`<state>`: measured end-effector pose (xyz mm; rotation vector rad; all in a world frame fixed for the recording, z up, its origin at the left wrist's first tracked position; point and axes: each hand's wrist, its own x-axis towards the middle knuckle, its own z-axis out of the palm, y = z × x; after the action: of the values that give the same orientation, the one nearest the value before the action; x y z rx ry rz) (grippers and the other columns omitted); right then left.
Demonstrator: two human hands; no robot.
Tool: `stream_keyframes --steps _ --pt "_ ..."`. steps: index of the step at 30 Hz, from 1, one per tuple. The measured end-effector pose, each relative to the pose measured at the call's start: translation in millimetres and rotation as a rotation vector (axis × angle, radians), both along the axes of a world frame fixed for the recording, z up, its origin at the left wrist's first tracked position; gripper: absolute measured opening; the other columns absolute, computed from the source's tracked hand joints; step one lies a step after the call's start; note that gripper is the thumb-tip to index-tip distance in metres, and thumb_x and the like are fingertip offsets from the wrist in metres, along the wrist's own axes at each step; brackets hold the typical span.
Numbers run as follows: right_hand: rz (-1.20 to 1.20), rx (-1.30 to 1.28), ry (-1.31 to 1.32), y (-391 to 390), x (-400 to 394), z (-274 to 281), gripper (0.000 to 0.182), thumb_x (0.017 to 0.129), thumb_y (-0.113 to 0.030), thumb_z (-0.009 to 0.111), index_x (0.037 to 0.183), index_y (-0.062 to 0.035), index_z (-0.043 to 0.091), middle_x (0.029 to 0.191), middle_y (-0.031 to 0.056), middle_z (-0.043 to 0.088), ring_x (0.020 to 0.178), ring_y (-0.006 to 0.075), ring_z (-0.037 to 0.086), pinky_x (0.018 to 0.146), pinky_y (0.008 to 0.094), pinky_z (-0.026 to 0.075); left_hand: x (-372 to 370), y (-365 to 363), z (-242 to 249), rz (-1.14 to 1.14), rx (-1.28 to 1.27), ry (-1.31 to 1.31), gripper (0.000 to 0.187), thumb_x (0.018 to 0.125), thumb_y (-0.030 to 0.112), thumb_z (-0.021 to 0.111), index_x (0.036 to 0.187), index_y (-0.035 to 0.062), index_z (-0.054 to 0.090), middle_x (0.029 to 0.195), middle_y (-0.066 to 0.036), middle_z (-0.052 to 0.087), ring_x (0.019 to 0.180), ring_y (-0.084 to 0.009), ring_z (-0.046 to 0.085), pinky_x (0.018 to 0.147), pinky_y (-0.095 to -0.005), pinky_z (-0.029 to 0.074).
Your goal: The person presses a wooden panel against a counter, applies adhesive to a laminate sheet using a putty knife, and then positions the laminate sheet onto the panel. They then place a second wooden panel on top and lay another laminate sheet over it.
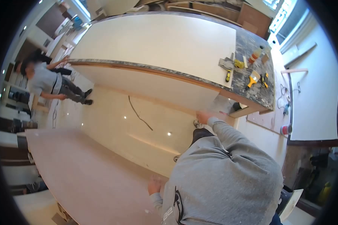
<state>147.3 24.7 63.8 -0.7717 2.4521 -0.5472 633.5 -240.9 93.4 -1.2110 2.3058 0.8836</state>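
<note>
My left hand (154,185) is low in the view, over the near edge of a large pinkish board (90,176), its fingers partly spread and slightly blurred. My right hand (203,117) reaches out below the front edge of a paint-stained workbench (248,88); its fingers are smeared and what they do is hidden. On the bench lies a wide white panel (161,41). At the panel's right end are a metal trowel (226,63), a yellow-and-black-handled tool (228,76), a yellow-handled brush (253,79) and a bottle of orange liquid (255,55).
A person (49,80) in a grey top stands at the far left, one hand at the bench's end. A dark strip (139,113) lies on the pale floor (112,112) between bench and board. A tin (285,129) stands at the right, beside a large white panel (315,90).
</note>
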Motion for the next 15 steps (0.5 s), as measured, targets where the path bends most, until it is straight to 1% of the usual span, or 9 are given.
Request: stream_keyframes --steps 2,3,5,7,10,11,13,14,15 --pt "-0.160 -0.100 0.132 25.8 -44.7 -12.6 0.019 0.091 -0.022 0.059 0.096 -0.0041 0.063 0.094 0.0223 0.068 0.090 0.0419 0.066 0.079 0.0523 0.052 -30.9 -4.0 15.4 0.028 -0.048 0.015 0.066 0.086 0.041 0.072 0.138 0.0032 0.055 0.123 -0.023 0.066 0.111 -0.0386 0.065 0.093 -0.0476 0.051" --pt "-0.337 -0.114 0.235 37.6 -66.8 1.4 0.018 0.092 -0.024 0.059 0.096 -0.0063 0.063 0.092 0.0216 0.068 0.087 0.0415 0.066 0.078 0.0530 0.051 -47.6 -2.9 16.2 0.014 -0.046 0.036 0.066 0.087 0.040 0.072 0.138 0.0032 0.055 0.123 -0.023 0.066 0.110 -0.0385 0.065 0.093 -0.0472 0.051" --pt "-0.584 -0.185 0.367 70.2 -126.9 17.7 0.024 0.092 -0.029 0.061 0.102 -0.0067 0.060 0.103 0.0212 0.067 0.094 0.0413 0.064 0.082 0.0507 0.051 -87.7 0.7 18.5 -0.019 -0.043 0.079 0.064 0.087 0.038 0.072 0.139 0.0033 0.055 0.122 -0.024 0.066 0.109 -0.0383 0.065 0.093 -0.0463 0.052" --pt "-0.761 -0.151 0.473 99.9 -180.0 31.9 0.037 0.092 -0.033 0.064 0.119 -0.0088 0.058 0.126 0.0193 0.060 0.112 0.0394 0.059 0.089 0.0526 0.050 -143.2 13.3 30.5 -0.102 -0.028 0.039 0.062 0.088 0.036 0.072 0.139 0.0043 0.055 0.123 -0.023 0.066 0.108 -0.0363 0.066 0.091 -0.0446 0.053" --pt "-0.710 0.151 0.549 115.5 -239.9 58.0 0.053 0.092 -0.039 0.065 0.137 -0.0166 0.052 0.145 0.0173 0.046 0.131 0.0386 0.047 0.099 0.0612 0.042 -240.0 51.5 49.7 -0.164 0.079 0.063 0.060 0.089 0.033 0.071 0.140 0.0058 0.054 0.124 -0.022 0.065 0.105 -0.0328 0.067 0.089 -0.0427 0.054" --pt "-0.608 0.143 0.650 121.5 -259.0 49.2 0.053 0.092 -0.039 0.065 0.139 -0.0192 0.051 0.148 0.0170 0.045 0.134 0.0390 0.044 0.101 0.0638 0.040 -271.7 63.5 55.1 -0.172 0.126 0.085 0.060 0.089 0.031 0.071 0.141 0.0063 0.054 0.124 -0.022 0.065 0.103 -0.0315 0.067 0.088 -0.0421 0.054" --pt "-0.387 0.125 0.847 127.5 -291.3 23.8 0.056 0.092 -0.041 0.065 0.144 -0.0243 0.050 0.152 0.0164 0.041 0.139 0.0400 0.039 0.103 0.0690 0.034 -329.0 84.1 64.6 -0.294 0.157 0.139 0.059 0.090 0.030 0.071 0.141 0.0070 0.054 0.124 -0.021 0.065 0.101 -0.0301 0.067 0.086 -0.0414 0.054" --pt "-0.368 0.124 0.800 131.7 -304.4 11.0 0.052 0.093 -0.040 0.063 0.142 -0.0273 0.052 0.153 0.0183 0.040 0.141 0.0423 0.036 0.106 0.0699 0.030 -349.3 94.5 70.7 -0.346 0.176 0.160 0.058 0.090 0.029 0.071 0.141 0.0074 0.054 0.123 -0.020 0.065 0.099 -0.0294 0.067 0.085 -0.0410 0.054" --pt "-0.404 0.146 0.745 136.4 -314.5 8.3 0.050 0.094 -0.040 0.062 0.141 -0.0266 0.053 0.153 0.0181 0.040 0.142 0.0426 0.036 0.107 0.0697 0.030 -367.5 104.8 80.3 -0.332 0.208 0.189 0.058 0.091 0.029 0.071 0.141 0.0073 0.054 0.123 -0.020 0.065 0.099 -0.0298 0.067 0.084 -0.0411 0.054"
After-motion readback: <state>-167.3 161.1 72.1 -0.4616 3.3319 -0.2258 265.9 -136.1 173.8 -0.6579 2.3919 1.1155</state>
